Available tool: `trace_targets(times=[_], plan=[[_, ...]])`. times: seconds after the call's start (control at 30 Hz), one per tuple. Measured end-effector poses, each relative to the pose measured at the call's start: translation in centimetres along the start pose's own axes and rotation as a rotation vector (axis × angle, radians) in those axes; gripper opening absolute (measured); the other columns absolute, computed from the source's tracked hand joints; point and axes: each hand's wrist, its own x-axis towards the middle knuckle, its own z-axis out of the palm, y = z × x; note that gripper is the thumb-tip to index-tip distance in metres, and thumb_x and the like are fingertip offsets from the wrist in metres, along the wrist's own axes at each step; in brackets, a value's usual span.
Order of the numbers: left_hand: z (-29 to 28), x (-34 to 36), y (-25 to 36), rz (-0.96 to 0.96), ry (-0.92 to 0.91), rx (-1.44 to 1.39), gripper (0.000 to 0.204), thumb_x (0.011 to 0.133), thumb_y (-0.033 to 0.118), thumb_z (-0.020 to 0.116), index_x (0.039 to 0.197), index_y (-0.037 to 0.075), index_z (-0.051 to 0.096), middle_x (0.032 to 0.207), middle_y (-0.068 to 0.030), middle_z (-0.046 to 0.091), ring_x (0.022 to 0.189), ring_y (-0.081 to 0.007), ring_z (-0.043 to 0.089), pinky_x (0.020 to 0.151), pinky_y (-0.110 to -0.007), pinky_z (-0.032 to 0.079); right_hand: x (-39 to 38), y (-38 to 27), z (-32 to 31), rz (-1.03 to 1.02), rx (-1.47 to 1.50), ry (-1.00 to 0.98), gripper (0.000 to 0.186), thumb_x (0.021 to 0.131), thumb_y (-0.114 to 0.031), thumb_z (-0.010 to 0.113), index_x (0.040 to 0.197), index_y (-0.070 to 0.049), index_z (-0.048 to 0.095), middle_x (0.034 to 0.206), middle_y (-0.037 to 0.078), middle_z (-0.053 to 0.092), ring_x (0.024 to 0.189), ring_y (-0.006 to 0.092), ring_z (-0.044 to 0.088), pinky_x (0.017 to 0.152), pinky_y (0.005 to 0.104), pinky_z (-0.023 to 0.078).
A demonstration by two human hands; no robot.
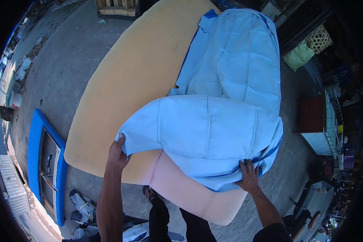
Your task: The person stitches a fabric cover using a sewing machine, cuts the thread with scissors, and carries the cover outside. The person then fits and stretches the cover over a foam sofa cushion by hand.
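Blue cover (207, 125) in light cloth lies over the right-hand side of the foam slab (113, 88), its near part folded and bunched, and I judge the work to be only partway along. What is done: the far right stretch of foam is hidden under cloth. What is left, as far as I can see: the broad yellow left side is bare, the pinkish near end (189, 189) is mostly exposed, and the folds near me are not smoothed out. The cloth is pale, crossed by stitched seams in a loose grid, slightly wrinkled, with darker blue showing along its edges. My left grip (117, 155) pinches the cover's near left corner, thumb uppermost, just above the foam. My right grip (250, 177) is on the bunched near right edge, fingers spread over the cloth; I cannot tell whether they clasp it or merely press. Below, my sandalled foot (149, 192) stands on the concrete floor (84, 52), near some crumpled cloth (84, 207). A blue padded frame (33, 161) lies farther left; well off to the right are a green bag (299, 55), a woven basket (319, 39) and a wire rack (332, 121).
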Motion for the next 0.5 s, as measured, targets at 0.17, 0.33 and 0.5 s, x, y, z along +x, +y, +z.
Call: trace_targets(times=[0.17,0.33,0.5], plan=[[-2.7,0.9,-1.3,-0.006,0.247,0.035,0.034,0.108,0.029,0.05,0.128,0.002,0.054,0.106,-0.0072,0.067,0.085,-0.018,0.069,0.066,-0.029,0.059,0.8,1.8,2.6,0.006,0.147,-0.037,0.028,0.088,-0.03,0.073,0.109,-0.012,0.066,0.113,0.015,0.067,0.112,0.0324,0.062,0.101,0.0634,0.041],[-6.0,-3.9,-0.5,-0.196,0.259,0.535,0.033,0.106,0.03,0.054,0.122,0.001,0.056,0.1,-0.0086,0.067,0.081,-0.0178,0.068,0.058,-0.029,0.056,-13.1,-0.8,-3.9,-0.104,0.357,-0.674,0.048,0.094,-0.046,0.066,0.126,-0.012,0.059,0.103,0.019,0.072,0.096,0.037,0.072,0.084,0.0535,0.055],[1.5,6.6,3.5,-0.314,0.166,0.586,0.019,0.101,0.023,0.063,0.111,0.007,0.062,0.098,-0.007,0.068,0.086,-0.0182,0.069,0.064,-0.034,0.062,-1.0,7.0,-9.1,0.013,0.015,-0.706,0.034,0.089,-0.042,0.068,0.12,-0.027,0.072,0.116,0.01,0.073,0.112,0.0348,0.068,0.099,0.0486,0.053]])
